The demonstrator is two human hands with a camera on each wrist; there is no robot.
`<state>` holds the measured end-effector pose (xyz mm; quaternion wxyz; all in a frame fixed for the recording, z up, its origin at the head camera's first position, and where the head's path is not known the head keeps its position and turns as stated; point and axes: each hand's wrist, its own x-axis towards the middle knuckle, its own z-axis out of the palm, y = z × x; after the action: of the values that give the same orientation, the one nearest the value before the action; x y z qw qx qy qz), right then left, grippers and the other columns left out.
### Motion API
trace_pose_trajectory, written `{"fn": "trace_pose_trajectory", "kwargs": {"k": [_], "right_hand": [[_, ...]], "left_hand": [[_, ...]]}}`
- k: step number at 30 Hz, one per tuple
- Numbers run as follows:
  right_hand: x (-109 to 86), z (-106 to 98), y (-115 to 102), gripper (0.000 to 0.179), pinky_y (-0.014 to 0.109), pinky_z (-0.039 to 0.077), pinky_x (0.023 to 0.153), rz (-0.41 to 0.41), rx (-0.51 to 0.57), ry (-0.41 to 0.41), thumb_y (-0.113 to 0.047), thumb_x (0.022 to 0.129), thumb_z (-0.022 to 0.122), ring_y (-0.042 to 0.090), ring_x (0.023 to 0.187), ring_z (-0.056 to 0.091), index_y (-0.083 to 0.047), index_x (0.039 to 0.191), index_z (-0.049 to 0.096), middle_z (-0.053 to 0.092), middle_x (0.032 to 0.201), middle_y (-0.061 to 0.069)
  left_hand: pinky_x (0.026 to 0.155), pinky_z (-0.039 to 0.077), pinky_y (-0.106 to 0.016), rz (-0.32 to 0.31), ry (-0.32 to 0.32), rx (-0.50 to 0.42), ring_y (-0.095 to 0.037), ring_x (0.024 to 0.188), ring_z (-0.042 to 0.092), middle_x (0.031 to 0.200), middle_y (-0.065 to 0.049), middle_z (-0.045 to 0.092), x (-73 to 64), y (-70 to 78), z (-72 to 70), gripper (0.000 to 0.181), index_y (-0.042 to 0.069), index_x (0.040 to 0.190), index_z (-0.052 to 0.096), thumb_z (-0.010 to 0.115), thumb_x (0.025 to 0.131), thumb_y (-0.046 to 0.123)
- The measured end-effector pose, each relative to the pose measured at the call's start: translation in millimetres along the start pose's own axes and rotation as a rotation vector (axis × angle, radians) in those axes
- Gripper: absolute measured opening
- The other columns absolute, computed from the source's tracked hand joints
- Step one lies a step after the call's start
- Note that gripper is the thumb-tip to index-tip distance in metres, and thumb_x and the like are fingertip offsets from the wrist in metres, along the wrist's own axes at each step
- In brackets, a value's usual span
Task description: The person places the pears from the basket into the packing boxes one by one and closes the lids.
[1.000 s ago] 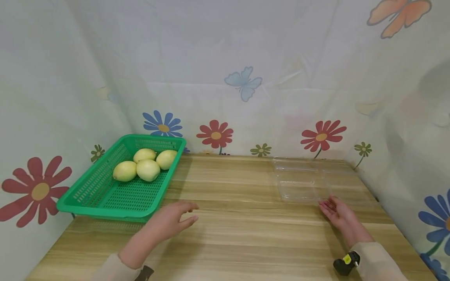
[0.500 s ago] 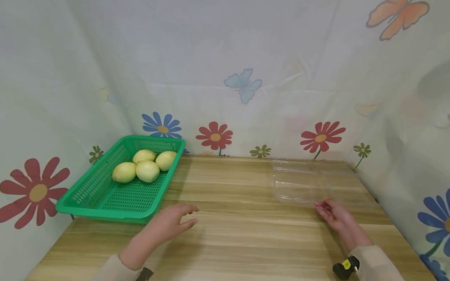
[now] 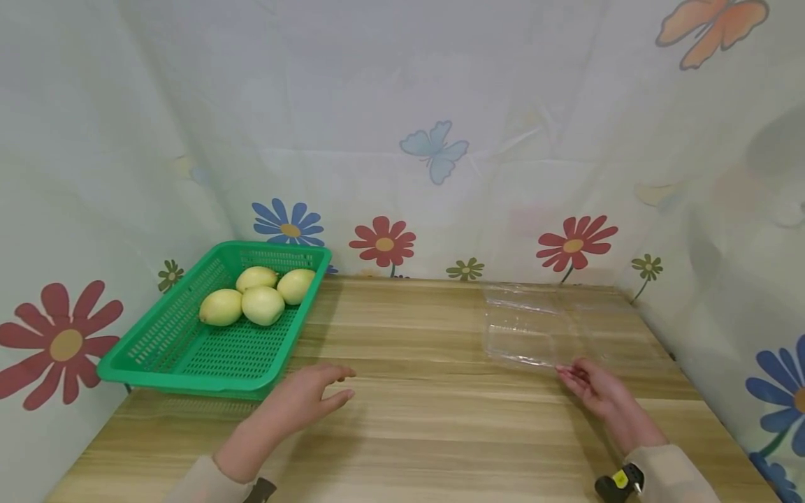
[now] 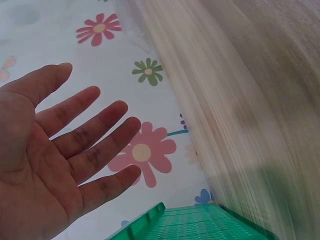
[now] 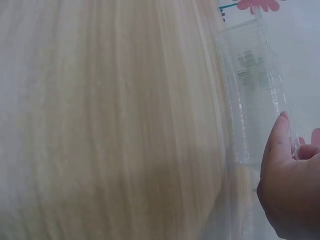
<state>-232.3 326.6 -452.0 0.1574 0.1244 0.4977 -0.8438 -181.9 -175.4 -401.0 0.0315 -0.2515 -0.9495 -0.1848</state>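
My right hand [image 3: 597, 391] pinches the near edge of a clear plastic container [image 3: 522, 344] at the right of the table. In the right wrist view the thumb lies along the rim of this see-through box, with the curled fingers partly hidden behind it. My left hand [image 3: 302, 398] hovers beside the front corner of a green plastic basket [image 3: 189, 379], holding nothing. Its fingers are spread and relaxed, palm showing in the left wrist view. Several pale yellow-green, melon-like fruits [image 3: 263, 305] sit together toward the back of the basket.
The wood-grain table [image 3: 434, 433] ends at the back against a white curtain [image 3: 352, 91] printed with flowers and butterflies. More of this cloth hangs along both sides. The basket takes up the table's left side.
My right hand has shifted slightly left, and the clear container's near edge has moved left with it. The left hand, basket and fruits have stayed in place.
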Motion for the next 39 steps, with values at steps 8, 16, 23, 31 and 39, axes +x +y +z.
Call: {"fn": "trace_pose_trajectory", "kwargs": {"k": [8, 16, 23, 31, 39], "right_hand": [[-1.3, 1.2, 4.8, 0.042, 0.016, 0.061, 0.079, 0.012, -0.027, -0.068, -0.002, 0.107, 0.027, 0.008, 0.078, 0.075, -0.003, 0.081, 0.060, 0.076, 0.080, 0.005], [-1.5, 5.7, 11.4, 0.040, 0.014, 0.060, 0.081, -0.007, -0.098, -0.114, -0.001, 0.106, 0.026, 0.007, 0.080, 0.074, -0.005, 0.083, 0.059, 0.075, 0.083, 0.003], [-2.6, 14.2, 16.0, 0.037, 0.013, 0.059, 0.081, -0.013, -0.133, -0.121, 0.001, 0.104, 0.027, 0.006, 0.080, 0.073, -0.005, 0.084, 0.058, 0.073, 0.083, 0.002], [-3.2, 18.8, 21.5, 0.034, 0.014, 0.059, 0.083, -0.018, -0.164, -0.148, 0.002, 0.104, 0.027, 0.006, 0.083, 0.074, -0.005, 0.089, 0.056, 0.074, 0.085, 0.002], [-2.9, 32.1, 28.1, 0.033, 0.014, 0.059, 0.084, -0.013, -0.191, -0.210, 0.001, 0.105, 0.027, 0.006, 0.086, 0.073, -0.004, 0.091, 0.057, 0.072, 0.090, 0.002]], "left_hand": [[0.086, 0.059, -0.045, -0.010, 0.002, -0.004, -0.027, 0.102, 0.072, 0.116, -0.010, 0.076, -1.7, 0.6, -0.3, 0.029, 0.009, 0.122, 0.072, 0.069, 0.097, 0.025], [0.085, 0.059, -0.044, 0.000, 0.004, -0.005, -0.026, 0.101, 0.072, 0.116, -0.008, 0.076, -3.4, 1.1, 0.1, 0.032, 0.009, 0.122, 0.073, 0.069, 0.098, 0.030], [0.085, 0.059, -0.044, -0.024, -0.010, -0.011, -0.025, 0.100, 0.071, 0.113, -0.008, 0.076, -4.0, -0.3, 1.9, 0.031, 0.009, 0.122, 0.072, 0.069, 0.097, 0.027], [0.086, 0.059, -0.043, -0.023, -0.022, -0.026, -0.025, 0.102, 0.071, 0.116, -0.007, 0.076, -7.0, -1.6, 1.6, 0.033, 0.009, 0.124, 0.072, 0.069, 0.098, 0.029], [0.089, 0.059, -0.045, -0.027, -0.019, -0.018, -0.025, 0.105, 0.072, 0.119, -0.005, 0.076, -7.9, -2.4, 0.3, 0.033, 0.009, 0.124, 0.072, 0.069, 0.097, 0.029]]}}
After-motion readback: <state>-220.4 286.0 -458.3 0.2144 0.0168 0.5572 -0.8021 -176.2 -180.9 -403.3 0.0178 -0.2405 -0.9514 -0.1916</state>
